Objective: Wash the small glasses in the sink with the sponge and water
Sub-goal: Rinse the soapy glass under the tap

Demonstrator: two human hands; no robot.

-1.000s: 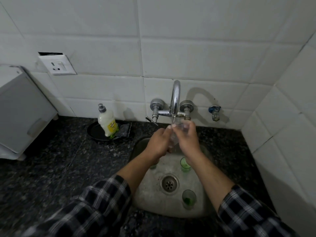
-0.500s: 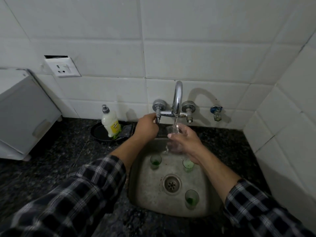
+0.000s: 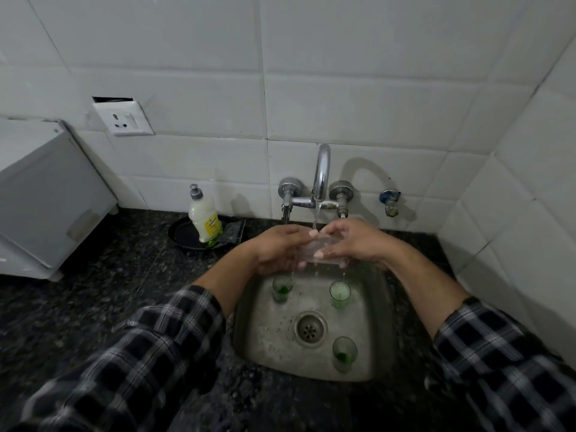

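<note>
A small clear glass lies on its side under the running tap, held between both hands above the steel sink. My left hand grips its left end, and my right hand grips its right end. Water streams onto the glass and drips into the sink. Three small green-tinted glasses stand upright in the sink: one at the back left, one at the back right, one at the front right. A dark sponge lies on the black dish left of the tap.
A dish soap bottle stands on a black dish on the dark granite counter. A white appliance sits at the far left. A wall socket and a small side tap are on the tiled wall.
My left hand left the tap handle and came back to the glass. Both hands now hold the glass under the stream, which runs stronger than before.
</note>
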